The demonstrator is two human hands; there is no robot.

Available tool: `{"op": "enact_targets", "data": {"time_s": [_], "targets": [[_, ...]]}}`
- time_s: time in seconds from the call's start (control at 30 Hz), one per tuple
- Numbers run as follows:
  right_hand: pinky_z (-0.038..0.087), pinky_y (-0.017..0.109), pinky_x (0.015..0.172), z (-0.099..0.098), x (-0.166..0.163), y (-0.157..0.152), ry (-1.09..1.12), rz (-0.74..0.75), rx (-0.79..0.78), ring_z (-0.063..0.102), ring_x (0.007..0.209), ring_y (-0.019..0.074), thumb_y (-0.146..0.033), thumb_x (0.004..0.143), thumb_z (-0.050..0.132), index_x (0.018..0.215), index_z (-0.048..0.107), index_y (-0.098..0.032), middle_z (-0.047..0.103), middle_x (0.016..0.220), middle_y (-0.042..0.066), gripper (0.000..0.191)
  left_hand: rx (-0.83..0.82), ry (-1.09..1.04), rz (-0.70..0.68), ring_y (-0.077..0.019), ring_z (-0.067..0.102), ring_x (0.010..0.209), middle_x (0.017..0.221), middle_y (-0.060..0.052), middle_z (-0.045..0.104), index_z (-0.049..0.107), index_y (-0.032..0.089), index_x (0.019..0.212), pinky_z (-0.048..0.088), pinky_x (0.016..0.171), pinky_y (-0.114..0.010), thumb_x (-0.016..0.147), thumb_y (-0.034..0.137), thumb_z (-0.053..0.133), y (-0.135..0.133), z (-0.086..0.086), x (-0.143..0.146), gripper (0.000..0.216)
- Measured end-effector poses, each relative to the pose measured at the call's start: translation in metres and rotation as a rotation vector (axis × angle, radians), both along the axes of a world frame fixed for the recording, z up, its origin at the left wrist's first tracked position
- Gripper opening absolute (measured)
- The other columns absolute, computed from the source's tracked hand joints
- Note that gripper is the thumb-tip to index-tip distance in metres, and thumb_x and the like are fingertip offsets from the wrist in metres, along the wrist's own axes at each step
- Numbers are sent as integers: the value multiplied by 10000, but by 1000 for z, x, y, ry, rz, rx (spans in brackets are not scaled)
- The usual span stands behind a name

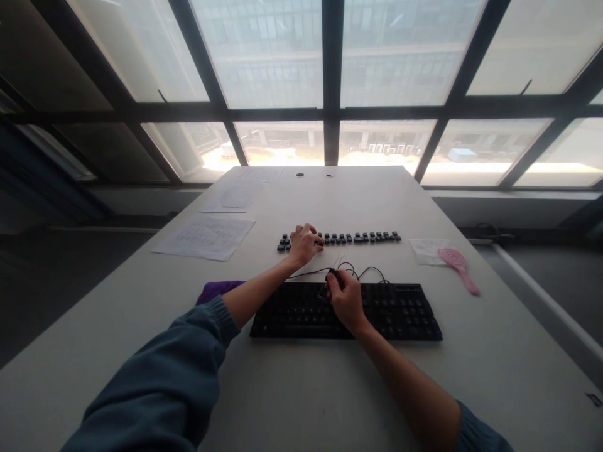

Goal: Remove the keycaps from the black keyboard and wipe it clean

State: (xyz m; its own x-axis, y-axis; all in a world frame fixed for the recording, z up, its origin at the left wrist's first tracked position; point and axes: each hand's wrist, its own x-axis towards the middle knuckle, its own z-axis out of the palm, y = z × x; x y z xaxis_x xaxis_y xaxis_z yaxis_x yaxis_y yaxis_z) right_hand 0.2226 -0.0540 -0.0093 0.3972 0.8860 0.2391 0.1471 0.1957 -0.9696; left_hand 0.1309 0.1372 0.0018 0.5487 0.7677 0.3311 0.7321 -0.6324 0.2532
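Note:
My left hand (305, 245) reaches over the left part of a row of loose black keycaps (358, 238). Its thumb and forefinger close around one keycap, which they partly hide. Above the middle of a black keyboard (292, 314), my right hand (346, 298) is closed in a pinch. A small dark piece (332, 271) shows at its fingertips, too small to identify. The keyboard lies flat, its middle partly covered by my right hand. Its thin black cable (372, 270) loops behind it.
A purple cloth (217, 290) lies left of the keyboard, partly under my left arm. Printed sheets (205, 237) rest on the left of the white table (330, 383). On the right are a pink hairbrush (456, 263) and a clear plastic bag (424, 251). Windows stand beyond.

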Motion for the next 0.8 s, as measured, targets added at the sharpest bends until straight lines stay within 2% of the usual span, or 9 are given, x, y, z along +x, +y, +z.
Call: {"op": "enact_targets", "data": {"time_s": [0.37, 0.53, 0.67, 0.8], "targets": [[399, 238, 470, 2, -1, -1, 26, 13, -7, 538, 498, 137, -378, 911, 561, 723, 566, -196, 611, 622, 10, 262, 0, -64, -17, -289, 441, 1101, 1112, -67, 581, 799, 291, 883, 389, 912, -427, 758, 305, 806, 0, -8, -2, 126], [385, 231, 451, 0, -1, -1, 67, 9, 2, 520, 486, 128, -384, 910, 566, 728, 575, -194, 603, 613, 9, 264, 48, -159, -40, -272, 461, 1064, 1087, -61, 581, 795, 285, 888, 403, 951, -428, 748, 281, 819, -5, 2, -9, 143], [362, 225, 413, 0, 0, 2, 192, -16, 0, 487, 462, 116, -426, 899, 585, 723, 566, -194, 588, 608, 5, 292, 68, -251, -52, -250, 494, 1013, 1036, -63, 585, 783, 246, 883, 418, 955, -412, 811, 279, 763, -28, 23, -23, 82], [365, 225, 402, 5, 3, 3, 345, -41, 3, 475, 458, 110, -440, 886, 602, 763, 565, -192, 591, 642, 3, 279, 19, -274, -152, -220, 526, 969, 974, -49, 599, 756, 223, 914, 414, 967, -405, 903, 227, 640, -77, 37, -39, 117]]}}
